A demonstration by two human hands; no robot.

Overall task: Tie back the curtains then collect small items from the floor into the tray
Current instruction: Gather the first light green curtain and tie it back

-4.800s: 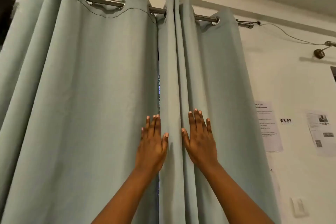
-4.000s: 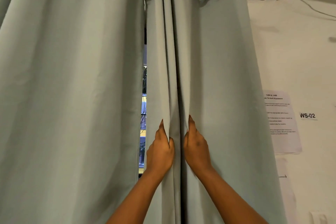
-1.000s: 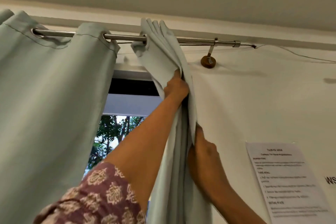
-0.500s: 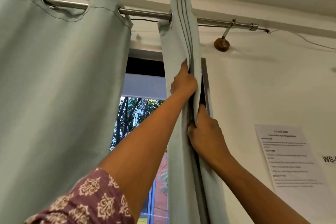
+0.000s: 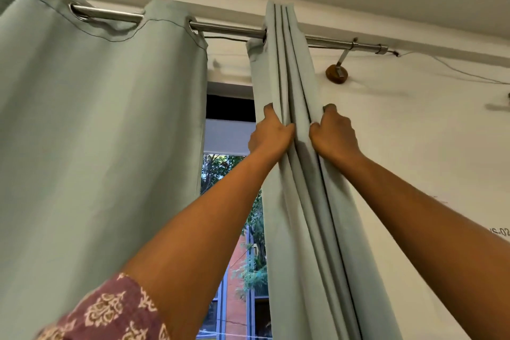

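Observation:
The right-hand pale green curtain (image 5: 300, 201) hangs bunched into narrow folds from the metal rod (image 5: 226, 29). My left hand (image 5: 271, 132) grips the bundle's left side, fingers curled round the folds. My right hand (image 5: 332, 132) grips its right side at the same height, high up near the rod. The left-hand curtain (image 5: 96, 132) hangs spread out across the left of the view. No tie-back, tray or floor shows.
Between the curtains the window (image 5: 234, 229) shows trees and a brick building. A rod bracket (image 5: 336, 73) is fixed to the white wall on the right, with a thin wire (image 5: 455, 69) running off right. A patterned sleeve (image 5: 110, 312) fills the lower left.
My right hand has risen to the same height as my left, and both now squeeze the bundle from either side. The view has tilted and the curtain hangs straighter.

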